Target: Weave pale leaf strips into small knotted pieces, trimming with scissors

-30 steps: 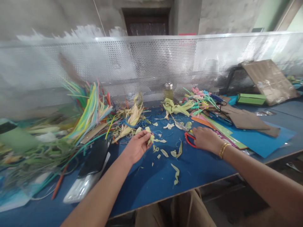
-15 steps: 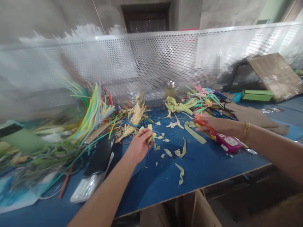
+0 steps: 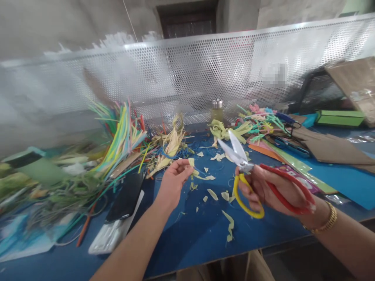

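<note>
Red and yellow scissors [image 3: 258,183] sit gripped in her right hand [image 3: 272,189], blades spread. Her left hand [image 3: 173,180] pinches a pale strip [image 3: 191,162].

Blue worktable [image 3: 187,234] — perforated metal screen [image 3: 187,74] behind, grey wall [image 3: 58,23], dark window [image 3: 187,25].

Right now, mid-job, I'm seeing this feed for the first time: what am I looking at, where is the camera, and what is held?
There is no machine: these are a person's two bare hands, filmed by one camera worn on the head, looking forward and down. The left hand pinches a pale yellow strip. The right hand holds scissors, one loop yellow, one red, blades open above the blue table. Cut scraps lie between the hands; a bundle of coloured strips and a black phone lie left. A perforated metal screen stands behind.
</note>
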### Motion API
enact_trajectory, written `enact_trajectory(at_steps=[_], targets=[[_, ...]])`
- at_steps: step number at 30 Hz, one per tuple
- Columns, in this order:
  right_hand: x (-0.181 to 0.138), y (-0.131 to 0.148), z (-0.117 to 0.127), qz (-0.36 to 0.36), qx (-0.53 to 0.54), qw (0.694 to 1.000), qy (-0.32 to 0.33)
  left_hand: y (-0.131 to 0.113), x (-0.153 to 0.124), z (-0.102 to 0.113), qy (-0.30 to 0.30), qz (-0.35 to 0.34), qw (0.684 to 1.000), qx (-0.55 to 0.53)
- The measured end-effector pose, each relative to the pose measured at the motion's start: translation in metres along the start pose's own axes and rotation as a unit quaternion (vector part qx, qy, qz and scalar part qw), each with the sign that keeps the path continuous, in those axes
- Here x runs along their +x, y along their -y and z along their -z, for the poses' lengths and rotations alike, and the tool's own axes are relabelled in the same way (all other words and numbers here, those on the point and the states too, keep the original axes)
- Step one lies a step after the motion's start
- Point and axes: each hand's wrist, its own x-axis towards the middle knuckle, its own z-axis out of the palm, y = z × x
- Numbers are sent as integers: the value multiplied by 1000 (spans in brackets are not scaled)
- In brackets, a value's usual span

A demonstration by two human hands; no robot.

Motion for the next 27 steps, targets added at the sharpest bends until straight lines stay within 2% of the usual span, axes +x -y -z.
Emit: enact_trajectory(at_steps=[3,7,11,17,21,27], targets=[[-4,-18,-16,-50,-3,998,45,-1,0,0,-27,-55,997,56],[-3,-46,-31,-114,17,993,30,-3,-2,1,-58,-112,986,112],[3,-57,-39,-88,11,996,30,-1,-3,2,-57,-137,977,151],[11,-48,-49,-98,5,995,-3,3,-4,3,-28,-135,979,152],[12,-47,-55,-72,-9,997,-14,3,-4,2,-28,-128,983,125],[13,-58,-63,-23,-95,993,-66,1,-3,-3,-32,-49,998,-1]])
